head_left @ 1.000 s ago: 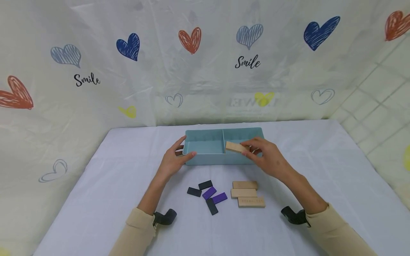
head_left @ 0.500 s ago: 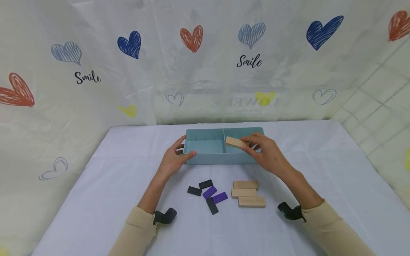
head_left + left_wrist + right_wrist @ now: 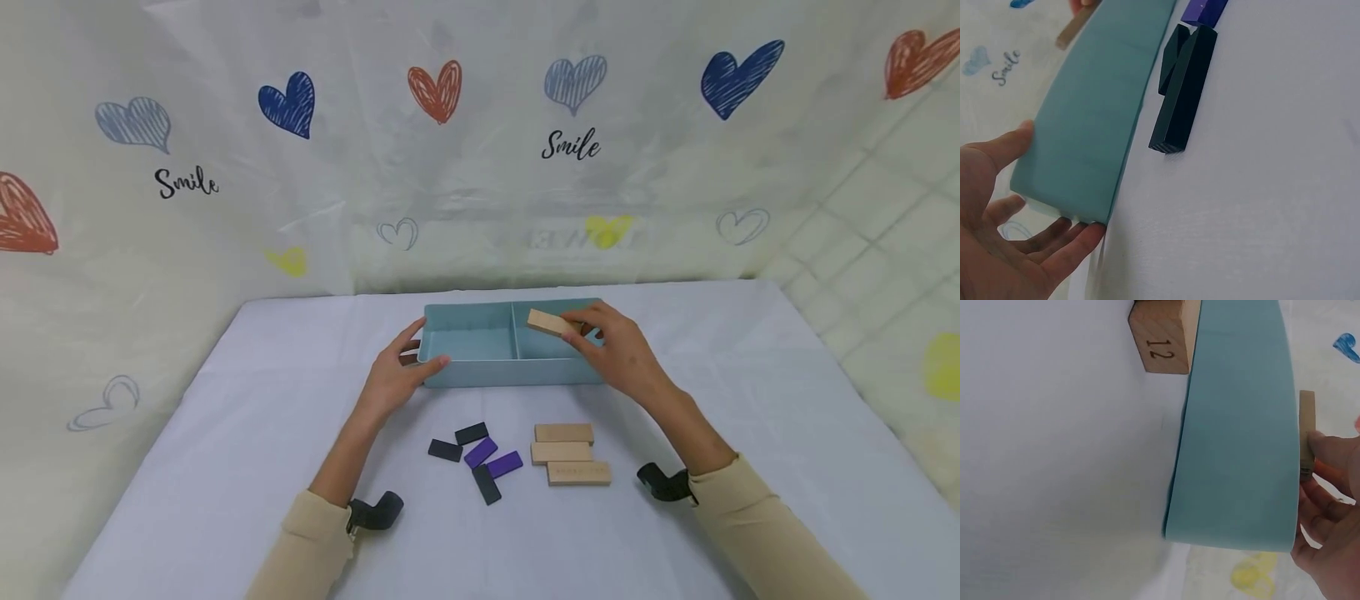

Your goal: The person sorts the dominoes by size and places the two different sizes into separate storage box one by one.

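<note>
Right hand pinching 1 wooden block over blue tray, left hand spread around tray's left end, gripping it

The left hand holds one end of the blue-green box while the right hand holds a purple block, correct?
Not quite: the block in the right hand is pale wood, not purple, as the head view shows. The left hand does hold one end of the blue-green box.

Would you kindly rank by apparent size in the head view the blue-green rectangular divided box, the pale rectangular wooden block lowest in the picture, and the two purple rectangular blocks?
1. Blue-green rectangular divided box
2. Lowest pale wooden block
3. Left purple block and right purple block: too alike in size to rank apart.
</note>
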`<state>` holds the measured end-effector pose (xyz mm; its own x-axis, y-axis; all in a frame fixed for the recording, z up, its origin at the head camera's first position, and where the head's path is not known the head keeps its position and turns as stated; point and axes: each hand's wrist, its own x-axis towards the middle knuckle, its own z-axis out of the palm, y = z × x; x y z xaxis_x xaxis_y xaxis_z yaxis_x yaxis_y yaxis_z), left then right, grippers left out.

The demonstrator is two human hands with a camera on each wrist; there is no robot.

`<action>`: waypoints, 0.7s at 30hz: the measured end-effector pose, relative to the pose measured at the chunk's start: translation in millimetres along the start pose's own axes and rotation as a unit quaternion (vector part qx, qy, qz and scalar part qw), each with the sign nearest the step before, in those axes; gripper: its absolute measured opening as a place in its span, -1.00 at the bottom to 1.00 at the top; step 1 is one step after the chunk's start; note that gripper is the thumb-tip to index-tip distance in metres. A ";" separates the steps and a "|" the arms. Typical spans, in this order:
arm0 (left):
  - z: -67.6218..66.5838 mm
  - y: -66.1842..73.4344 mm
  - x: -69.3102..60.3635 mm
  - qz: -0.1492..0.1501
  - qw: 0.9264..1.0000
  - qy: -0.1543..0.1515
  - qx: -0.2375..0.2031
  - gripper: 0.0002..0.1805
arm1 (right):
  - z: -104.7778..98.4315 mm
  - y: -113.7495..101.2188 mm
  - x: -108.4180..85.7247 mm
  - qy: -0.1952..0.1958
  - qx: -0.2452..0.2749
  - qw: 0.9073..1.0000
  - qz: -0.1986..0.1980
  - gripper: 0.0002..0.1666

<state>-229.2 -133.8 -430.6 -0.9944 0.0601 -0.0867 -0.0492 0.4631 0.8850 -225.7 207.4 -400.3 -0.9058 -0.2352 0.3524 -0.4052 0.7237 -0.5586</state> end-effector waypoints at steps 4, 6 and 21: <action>0.1 0.9 -0.9 0.003 1.000 -0.002 -0.002 -0.06 | 0.0 3.5 0.7 0.007 -0.007 1.000 0.007 -0.64; 0.6 0.4 -0.6 0.004 1.000 0.001 -0.004 -0.06 | -0.5 5.2 1.3 0.007 -0.010 1.000 0.009 -0.63; -0.2 -5.7 3.3 0.006 1.000 0.005 0.001 -0.06 | 2.0 14.5 12.0 0.024 -0.057 0.998 -0.003 -0.63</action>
<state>-232.2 -136.5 -435.9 -0.9958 0.0575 -0.0710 -0.0363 0.4645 0.8849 -242.7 213.8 -405.6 -0.8953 -0.2107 0.3924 -0.3917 0.7917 -0.4688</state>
